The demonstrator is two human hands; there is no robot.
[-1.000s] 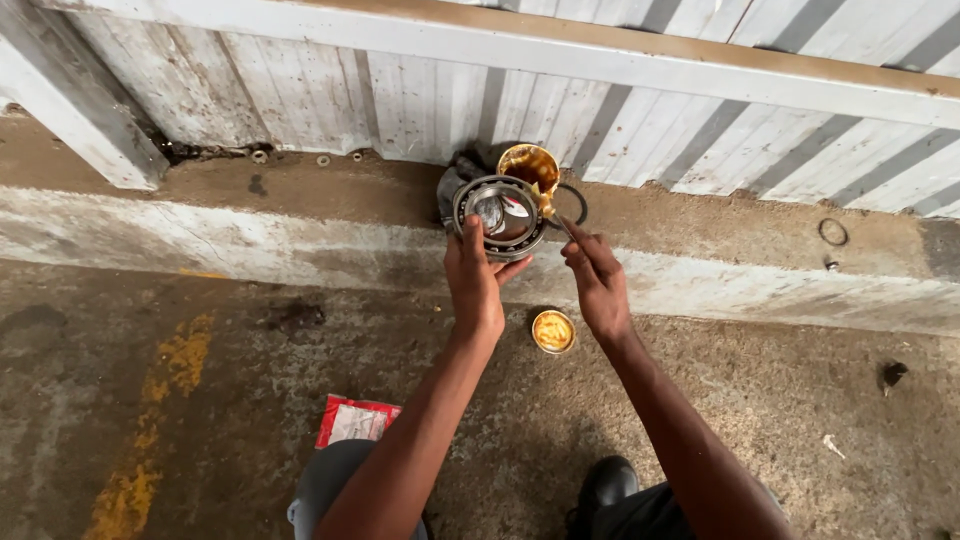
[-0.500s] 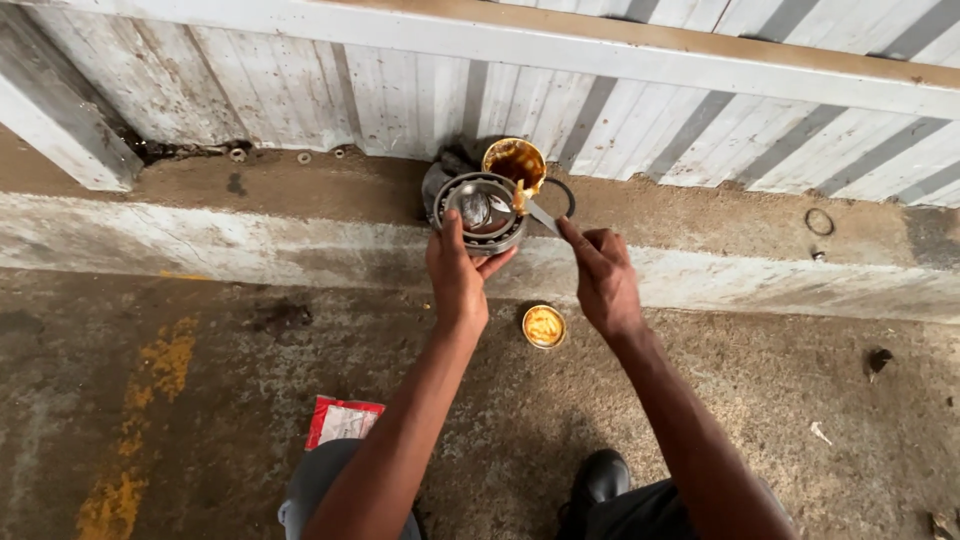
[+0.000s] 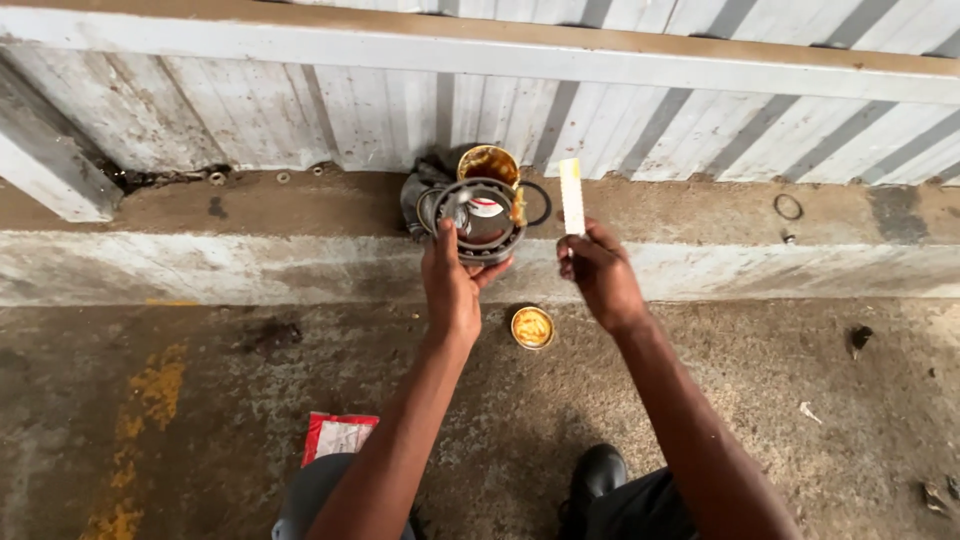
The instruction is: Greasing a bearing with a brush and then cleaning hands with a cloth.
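Changes first. Half a second earlier the right hand (image 3: 600,272) held its pale flat stick (image 3: 571,196) slanted, tip down at the grease tin (image 3: 489,170). The stick now stands nearly upright, clear of the tin and to the right of the bearing (image 3: 478,222), with what looks like grease on its lower part. Judgement: one dip is finished and the stick is positioned to carry grease to the bearing. The left hand (image 3: 452,282) has kept its place on the bearing's lower rim.

Left to right. A white post (image 3: 45,165) leans at the far left, with small nuts (image 3: 216,178) on the concrete ledge (image 3: 250,225) beside it. A red and white packet (image 3: 338,436) lies on the floor near the person's knee. The left hand's fingers curl round the bottom edge of the large ring-shaped bearing, thumb on the left side, holding it tilted on the ledge. Behind it sit a dark rag (image 3: 420,185) and the open grease tin, touching or nearly so. The tin's lid (image 3: 532,327), grease side up, lies on the floor between the hands. The right hand's fingers pinch the stick at its lower end. Further right, a loose metal ring (image 3: 788,207) rests on the ledge, well apart.

Obstructions: none between stick and bearing. The lid lies close beneath the hands.
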